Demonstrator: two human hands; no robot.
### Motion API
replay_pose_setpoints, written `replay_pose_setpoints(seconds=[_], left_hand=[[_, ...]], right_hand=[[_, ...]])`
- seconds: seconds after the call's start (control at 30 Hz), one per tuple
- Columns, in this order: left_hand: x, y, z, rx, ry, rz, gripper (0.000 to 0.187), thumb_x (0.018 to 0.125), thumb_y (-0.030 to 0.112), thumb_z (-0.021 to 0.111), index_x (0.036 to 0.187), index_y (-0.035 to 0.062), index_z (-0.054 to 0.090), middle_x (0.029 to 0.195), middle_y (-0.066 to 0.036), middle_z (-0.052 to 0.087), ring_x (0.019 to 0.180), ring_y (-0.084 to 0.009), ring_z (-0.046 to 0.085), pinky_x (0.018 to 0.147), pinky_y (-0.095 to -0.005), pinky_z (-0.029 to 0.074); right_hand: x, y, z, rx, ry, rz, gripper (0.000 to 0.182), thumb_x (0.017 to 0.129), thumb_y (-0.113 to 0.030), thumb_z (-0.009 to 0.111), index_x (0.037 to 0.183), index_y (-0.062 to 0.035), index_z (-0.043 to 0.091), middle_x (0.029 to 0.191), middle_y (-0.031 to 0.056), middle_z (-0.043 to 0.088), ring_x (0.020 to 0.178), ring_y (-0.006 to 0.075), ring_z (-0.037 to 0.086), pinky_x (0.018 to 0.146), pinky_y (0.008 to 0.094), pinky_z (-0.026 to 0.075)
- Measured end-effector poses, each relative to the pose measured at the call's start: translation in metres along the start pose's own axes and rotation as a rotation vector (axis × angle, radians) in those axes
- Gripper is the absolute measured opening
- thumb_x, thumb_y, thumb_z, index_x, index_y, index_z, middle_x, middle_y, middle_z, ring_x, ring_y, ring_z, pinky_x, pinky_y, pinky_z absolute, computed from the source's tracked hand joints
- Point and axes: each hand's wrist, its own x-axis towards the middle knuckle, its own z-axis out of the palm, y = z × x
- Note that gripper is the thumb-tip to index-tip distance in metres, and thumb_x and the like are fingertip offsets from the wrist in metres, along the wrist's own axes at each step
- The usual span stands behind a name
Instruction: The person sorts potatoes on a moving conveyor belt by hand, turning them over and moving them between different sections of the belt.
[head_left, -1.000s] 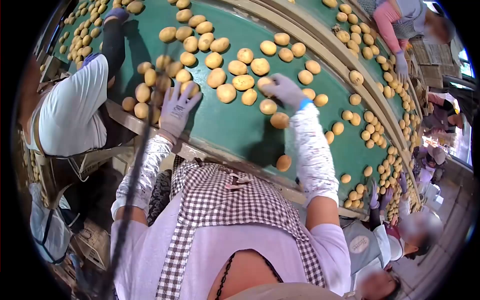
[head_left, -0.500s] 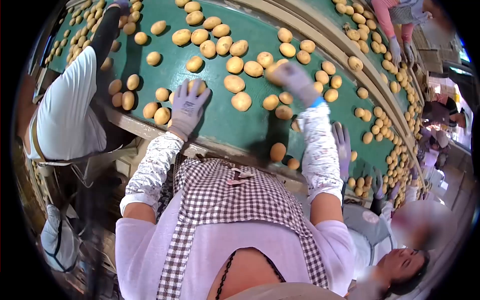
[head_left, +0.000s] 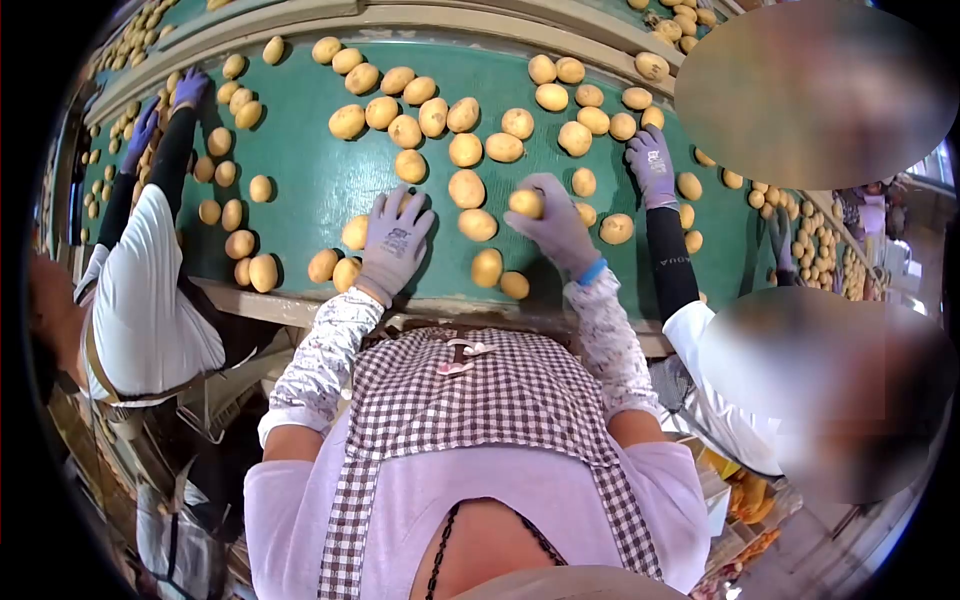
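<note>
My left hand [head_left: 394,243], in a grey glove, rests with spread fingers over a potato [head_left: 404,201] on the green belt [head_left: 300,150]. Another potato [head_left: 355,232] lies just left of its fingers. My right hand [head_left: 556,226], gloved in grey with a blue band at the wrist, is closed around a potato [head_left: 526,204] between thumb and fingers. Between both hands, potatoes [head_left: 477,225] lie on the belt, with two more [head_left: 487,267] just below my right hand. Several others are scattered above.
On the right, a co-worker's gloved hand [head_left: 652,170] reaches over the belt. Another co-worker's purple-gloved hand [head_left: 190,90] is among potatoes at the left. A metal rail [head_left: 420,17] runs along the belt's far side, and a near edge [head_left: 480,312] borders my apron.
My right hand has moved left and nearer to me and now holds a potato. My left hand remains over a potato. The view has turned, and the right co-worker's hand now reaches farther in.
</note>
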Motion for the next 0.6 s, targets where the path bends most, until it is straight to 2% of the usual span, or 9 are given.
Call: replay_pose_setpoints(seconds=[0.1,0.17,0.23,0.37,0.43,0.47,0.5,0.57,0.6], left_hand=[[-0.013,-0.013,-0.012,-0.030,0.007,-0.064,0.048,0.083,0.017,0.076,0.130,0.0157,0.065,0.147,-0.013,0.055,0.144,-0.0407,0.043,0.120,-0.0582,0.035],[-0.014,-0.012,-0.014,-0.039,0.034,-0.021,0.051,0.082,0.014,0.074,0.131,0.0137,0.064,0.145,-0.014,0.056,0.140,-0.0393,0.047,0.118,-0.0576,0.036],[-0.003,-0.002,-0.014,-0.145,0.090,-0.013,0.054,0.080,0.011,0.071,0.134,0.0112,0.062,0.141,-0.015,0.057,0.134,-0.0375,0.051,0.115,-0.0560,0.038],[0.003,0.024,-0.018,-0.341,0.031,0.382,0.038,0.091,0.021,0.067,0.128,0.0092,0.064,0.148,-0.014,0.056,0.138,-0.0394,0.050,0.114,-0.0547,0.039],[-0.006,0.015,0.001,-0.250,-0.045,0.573,0.036,0.094,0.029,0.070,0.124,0.0101,0.066,0.153,-0.012,0.054,0.142,-0.0400,0.046,0.114,-0.0542,0.039],[-0.010,0.015,0.001,-0.287,-0.047,0.536,0.035,0.094,0.037,0.071,0.116,0.0105,0.069,0.155,-0.010,0.053,0.143,-0.0413,0.044,0.114,-0.0570,0.037],[-0.008,0.010,-0.001,-0.283,-0.050,0.564,0.035,0.094,0.037,0.071,0.116,0.0105,0.069,0.155,-0.010,0.053,0.143,-0.0413,0.044,0.114,-0.0570,0.037],[-0.016,0.006,-0.009,-0.246,-0.114,0.488,0.039,0.093,0.044,0.071,0.113,0.0101,0.071,0.158,-0.011,0.051,0.145,-0.0416,0.043,0.115,-0.0615,0.034],[-0.020,0.003,-0.013,-0.265,-0.145,0.513,0.043,0.093,0.049,0.070,0.111,0.0095,0.074,0.160,-0.010,0.050,0.146,-0.0431,0.041,0.115,-0.0637,0.033]], right_hand=[[-0.017,0.024,-0.042,-0.106,0.122,0.203,0.041,0.088,-0.020,0.074,0.125,-0.0078,0.062,0.122,0.0180,0.064,0.108,0.0383,0.066,0.099,0.0468,0.054],[-0.010,0.022,-0.061,-0.672,0.356,0.335,0.040,0.093,-0.029,0.068,0.129,-0.0115,0.062,0.125,0.0202,0.065,0.112,0.0403,0.067,0.102,0.0481,0.053],[0.011,0.046,-0.069,-0.724,0.340,0.374,0.041,0.094,-0.033,0.063,0.131,-0.0165,0.062,0.131,0.0188,0.065,0.119,0.0415,0.066,0.104,0.0491,0.053],[0.060,0.063,-0.061,-0.903,0.256,0.454,0.045,0.090,-0.030,0.067,0.132,-0.0164,0.067,0.129,0.0198,0.069,0.122,0.0434,0.065,0.106,0.0495,0.052],[0.059,0.077,-0.072,-0.686,0.253,0.310,0.041,0.089,-0.029,0.069,0.128,-0.0147,0.070,0.121,0.0215,0.073,0.116,0.0454,0.067,0.102,0.0510,0.053],[0.046,0.043,-0.064,-0.518,0.315,0.358,0.040,0.091,-0.029,0.072,0.129,-0.0143,0.072,0.110,0.0124,0.077,0.102,0.0339,0.072,0.093,0.0429,0.056],[0.031,0.022,-0.056,-0.513,0.342,0.367,0.040,0.091,-0.029,0.072,0.129,-0.0143,0.072,0.110,0.0124,0.077,0.102,0.0339,0.072,0.093,0.0429,0.056],[-0.012,-0.006,-0.027,0.052,0.160,0.287,0.043,0.094,-0.028,0.074,0.134,-0.0135,0.072,0.105,0.0027,0.073,0.095,0.0120,0.065,0.085,0.0271,0.053],[-0.034,-0.013,-0.008,0.043,0.123,0.204,0.041,0.096,-0.027,0.074,0.135,-0.0144,0.072,0.103,0.0000,0.070,0.093,0.0107,0.062,0.084,0.0265,0.052]])
